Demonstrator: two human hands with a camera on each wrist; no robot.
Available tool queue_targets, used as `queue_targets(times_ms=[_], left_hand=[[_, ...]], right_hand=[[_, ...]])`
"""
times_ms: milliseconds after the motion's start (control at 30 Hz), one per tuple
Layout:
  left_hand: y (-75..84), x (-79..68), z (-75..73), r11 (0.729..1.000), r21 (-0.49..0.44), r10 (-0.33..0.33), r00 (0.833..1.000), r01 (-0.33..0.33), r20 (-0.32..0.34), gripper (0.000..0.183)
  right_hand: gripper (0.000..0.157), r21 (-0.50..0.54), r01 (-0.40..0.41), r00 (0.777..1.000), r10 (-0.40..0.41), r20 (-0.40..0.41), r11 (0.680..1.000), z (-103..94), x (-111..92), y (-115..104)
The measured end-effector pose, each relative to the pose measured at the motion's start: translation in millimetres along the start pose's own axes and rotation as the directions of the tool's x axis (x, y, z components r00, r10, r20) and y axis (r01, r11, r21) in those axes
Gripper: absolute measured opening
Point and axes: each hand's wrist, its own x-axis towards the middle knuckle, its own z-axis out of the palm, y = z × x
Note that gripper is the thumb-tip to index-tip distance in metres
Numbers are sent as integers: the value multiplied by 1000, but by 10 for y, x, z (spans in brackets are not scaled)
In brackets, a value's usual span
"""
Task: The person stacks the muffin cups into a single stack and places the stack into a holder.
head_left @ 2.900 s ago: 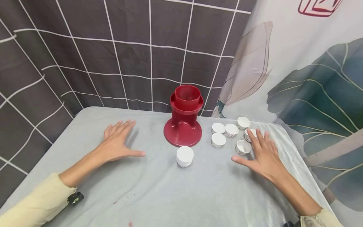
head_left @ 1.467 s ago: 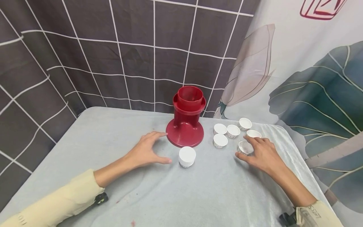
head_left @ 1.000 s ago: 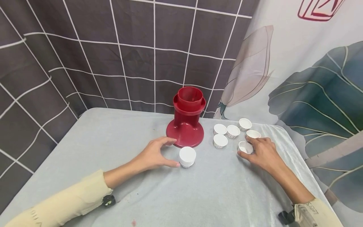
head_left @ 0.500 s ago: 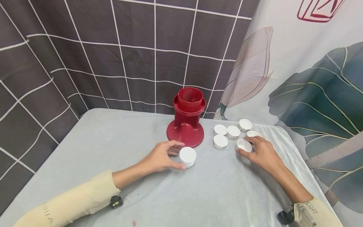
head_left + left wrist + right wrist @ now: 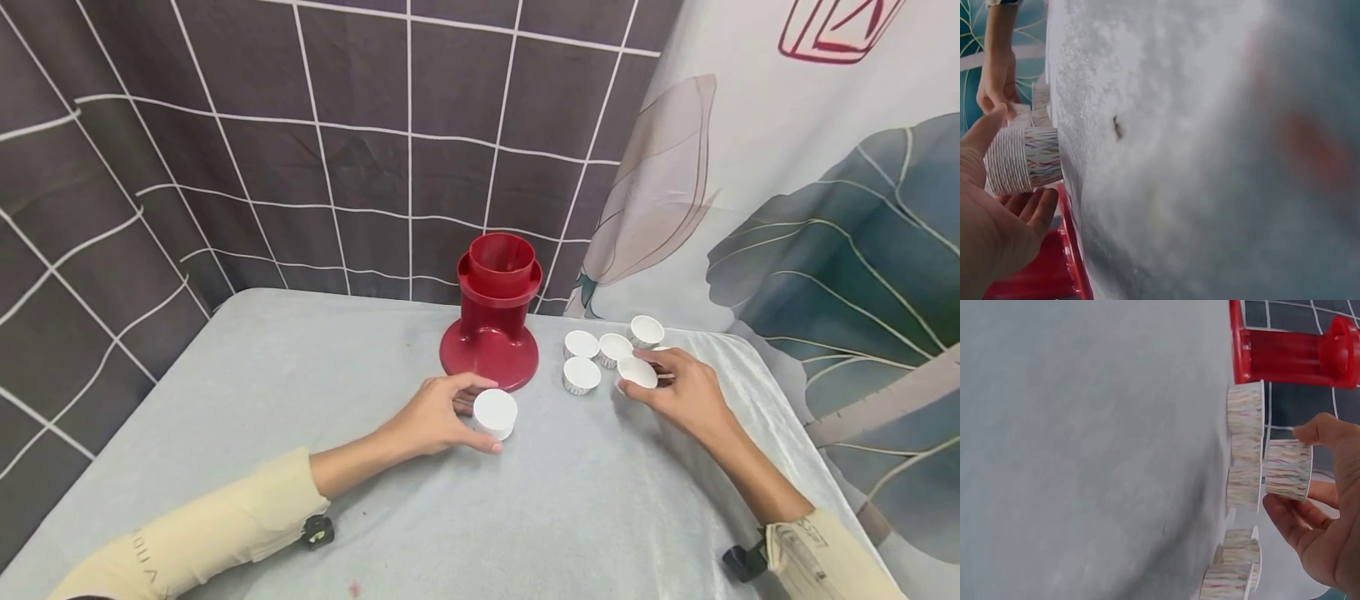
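Observation:
In the head view my left hand (image 5: 442, 414) curves around a short stack of white paper baking cups (image 5: 495, 410) standing on the table. Thumb is in front and fingers behind; the left wrist view shows the stack's ribbed rims (image 5: 1007, 161) above a patterned side. My right hand (image 5: 686, 392) holds a single paper baking cup (image 5: 637, 374) between thumb and fingers. In the right wrist view that cup (image 5: 1288, 469) is raised above the rims of the cups on the table, its side streaked with coloured lines.
Several loose paper cups (image 5: 581, 375) stand upright left of and behind my right hand. A red plastic stand (image 5: 497, 325) with a round base and open tube top is behind the stack. Grey cloth covers the table (image 5: 480, 525); a tiled-pattern curtain (image 5: 352, 167) hangs behind.
My left hand has moved right from the bare cloth to surround the stack. My right hand has closed on one cup, lifted it and shifted it slightly left toward the other cups.

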Motion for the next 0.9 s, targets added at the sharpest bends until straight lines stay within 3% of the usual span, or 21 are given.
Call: queue_targets(times_ms=[267, 567, 900], left_hand=[[8, 6, -8, 1000, -18, 13, 1000, -13, -15, 61], [-11, 46, -8, 998, -57, 21, 1000, -22, -9, 54], [-43, 60, -11, 998, -60, 29, 1000, -29, -4, 53]], right_hand=[[57, 64, -16, 1000, 15, 15, 998, 63, 70, -106], [50, 164, 58, 998, -60, 7, 985, 144, 82, -257], [55, 226, 64, 994, -83, 75, 972, 252, 68, -452]])
